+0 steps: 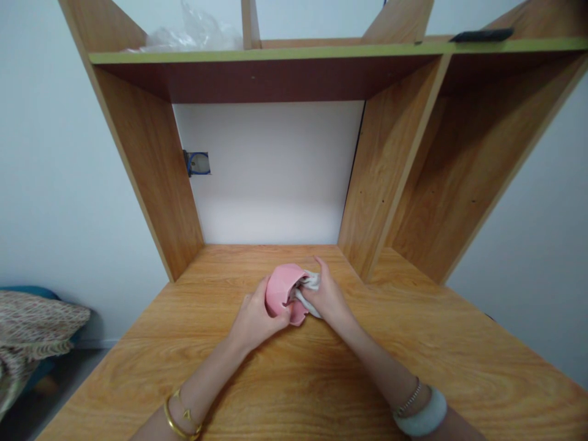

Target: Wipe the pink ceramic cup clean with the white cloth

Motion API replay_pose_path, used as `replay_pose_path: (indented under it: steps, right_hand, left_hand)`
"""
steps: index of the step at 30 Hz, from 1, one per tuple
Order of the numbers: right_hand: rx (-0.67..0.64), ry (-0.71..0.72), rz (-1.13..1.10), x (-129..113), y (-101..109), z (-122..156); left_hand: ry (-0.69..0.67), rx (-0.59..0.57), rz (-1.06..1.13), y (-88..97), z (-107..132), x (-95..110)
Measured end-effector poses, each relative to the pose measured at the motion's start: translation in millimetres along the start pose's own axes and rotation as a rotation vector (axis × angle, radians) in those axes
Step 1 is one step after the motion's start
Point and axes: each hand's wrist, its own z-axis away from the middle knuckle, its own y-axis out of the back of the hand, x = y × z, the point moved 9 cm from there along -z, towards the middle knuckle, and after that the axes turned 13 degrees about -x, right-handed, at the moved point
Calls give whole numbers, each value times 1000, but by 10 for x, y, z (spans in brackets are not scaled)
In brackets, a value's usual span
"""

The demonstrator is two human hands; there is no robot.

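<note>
Our left hand point(253, 315) clasped around a pink bowl point(278, 291) over the wooden desk point(294, 392), our right bunching white cloth point(312, 281) into its mouth, fingertips and interior mostly hidden, clear plastic point(195, 35) cropped above.

Wood-grain desk point(285, 392); shelf point(321, 53) above w/ clear plastic point(197, 37) L, blk flat item point(482, 35) R.

Smooth, satiny container point(279, 288), rumpled cloth point(313, 281), wood-grained tabletop point(294, 392) with slight sheen, crinkled glossy plastic point(197, 37).
</note>
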Motion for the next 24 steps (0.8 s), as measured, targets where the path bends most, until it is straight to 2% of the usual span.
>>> replay_pose_path:
  steps: [5,8,12,18,21,24]
  right_hand:
    - [55,21,383,-270,146,119]
    - [49,119,545,-413,108,174]
    - [-45,223,633,-488,-10,201]
    - [-85,202,547,-420,-46,192]
    - [-59,171,383,-337,-21,170]
    - [15,130,151,-216,40,129]
  left_hand:
    - [-19,3,-136,69,17,75]
    - [-40,7,-220,120,31,103]
    - [-68,-34,-324,137,47,150]
    - [-39,-83,-381,147,50,173]
    - [-12,-77,-281,154,26,95]
    - [-71,-10,-90,158,6,40]
